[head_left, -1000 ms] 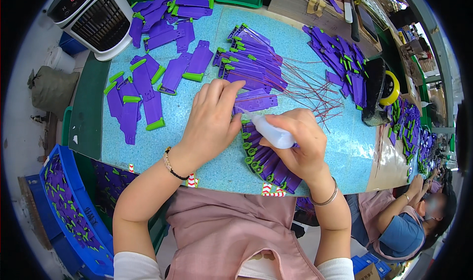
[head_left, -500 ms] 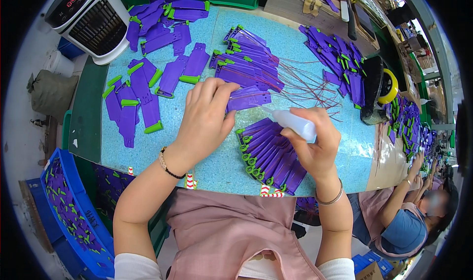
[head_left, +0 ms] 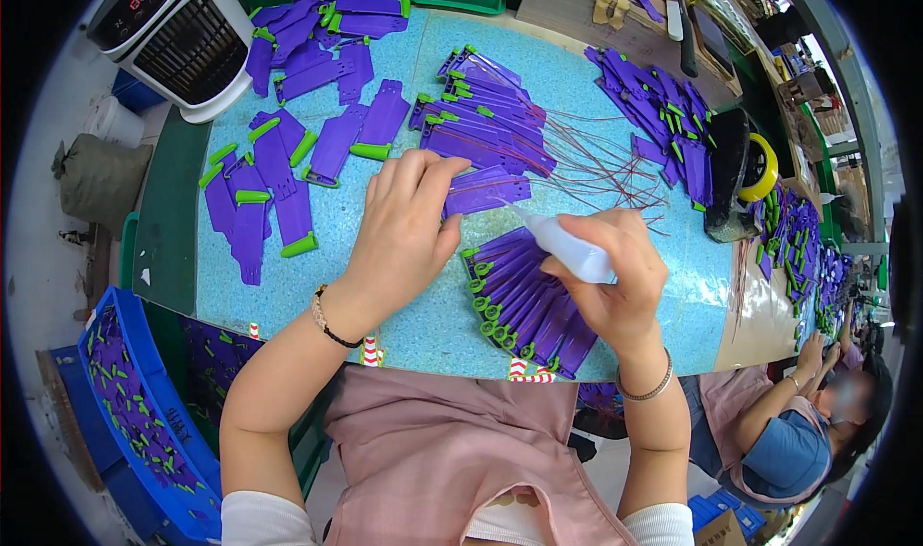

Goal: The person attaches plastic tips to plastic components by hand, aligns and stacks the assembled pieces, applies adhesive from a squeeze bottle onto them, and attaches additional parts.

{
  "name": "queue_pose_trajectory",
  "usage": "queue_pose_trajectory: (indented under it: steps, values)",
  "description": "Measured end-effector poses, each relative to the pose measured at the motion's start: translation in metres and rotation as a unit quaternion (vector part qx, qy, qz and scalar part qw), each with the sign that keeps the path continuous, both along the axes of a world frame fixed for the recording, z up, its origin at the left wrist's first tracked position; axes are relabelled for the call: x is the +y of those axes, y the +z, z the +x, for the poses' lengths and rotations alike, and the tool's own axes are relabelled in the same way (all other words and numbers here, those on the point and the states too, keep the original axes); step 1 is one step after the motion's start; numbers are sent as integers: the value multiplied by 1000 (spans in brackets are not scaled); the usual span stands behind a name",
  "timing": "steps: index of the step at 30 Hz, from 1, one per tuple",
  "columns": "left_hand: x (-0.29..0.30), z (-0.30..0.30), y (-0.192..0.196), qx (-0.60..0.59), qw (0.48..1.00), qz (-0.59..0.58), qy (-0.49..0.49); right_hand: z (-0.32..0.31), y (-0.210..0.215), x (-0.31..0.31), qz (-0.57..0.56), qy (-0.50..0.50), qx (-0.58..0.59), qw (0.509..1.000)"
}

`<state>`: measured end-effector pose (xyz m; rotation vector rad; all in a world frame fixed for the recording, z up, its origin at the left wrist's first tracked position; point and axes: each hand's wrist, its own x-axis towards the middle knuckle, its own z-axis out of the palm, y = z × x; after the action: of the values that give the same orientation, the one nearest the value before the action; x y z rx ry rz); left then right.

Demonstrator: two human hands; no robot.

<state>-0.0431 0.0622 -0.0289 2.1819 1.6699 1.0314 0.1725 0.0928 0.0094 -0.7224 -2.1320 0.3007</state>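
Note:
My left hand point(head_left: 396, 227) is closed on the left end of a flat purple plastic piece point(head_left: 492, 191), pressing it to the blue tabletop point(head_left: 423, 330). In my right hand point(head_left: 627, 275) is a white squeeze bottle point(head_left: 569, 248) with a thin nozzle, tilted so its tip is at the piece's surface. A fan of purple pieces with green rings point(head_left: 534, 301) lies just below the bottle. Beyond my left hand is a stack of purple pieces with green ends point(head_left: 481, 113), from which thin dark-red wires point(head_left: 606, 176) trail right.
Loose purple pieces point(head_left: 279, 176) lie to the left, below a white heater-like appliance point(head_left: 187, 46). Another pile point(head_left: 663, 113) sits at right, near a yellow tape roll point(head_left: 758, 166). A blue bin point(head_left: 187, 431) of parts stands lower left. A co-worker point(head_left: 784, 445) sits at right.
The bottle and my right hand have shifted slightly, with the nozzle tip moving a little left along the piece. My left hand stays put. The co-worker's hands have moved lower.

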Motion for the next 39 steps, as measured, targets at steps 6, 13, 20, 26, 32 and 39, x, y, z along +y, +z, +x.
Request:
queue_pose_trajectory:
  steps: [6, 13, 20, 26, 32, 39]
  values:
    - [1, 1, -2, -6, 1000, 4, -1, -11, -8, 8, 41, 28, -31, 998]
    - [2, -1, -2, -11, 1000, 0, 3, -8, 0, 2, 7, 41, 17, 999]
    - [2, -1, -3, -23, 1000, -4, 1, -20, -11, 4, -11, 83, -3, 996]
    - [0, -1, 4, -249, 955, -150, -65, 3, -6, 2, -46, -28, 34, 998]
    - [20, -11, 1, 28, 996, 81, 26, 11, -11, 2, -84, -59, 82, 991]
    - [3, -4, -1, 34, 999, 10, 11, 1, -9, 0, -35, -12, 17, 999]
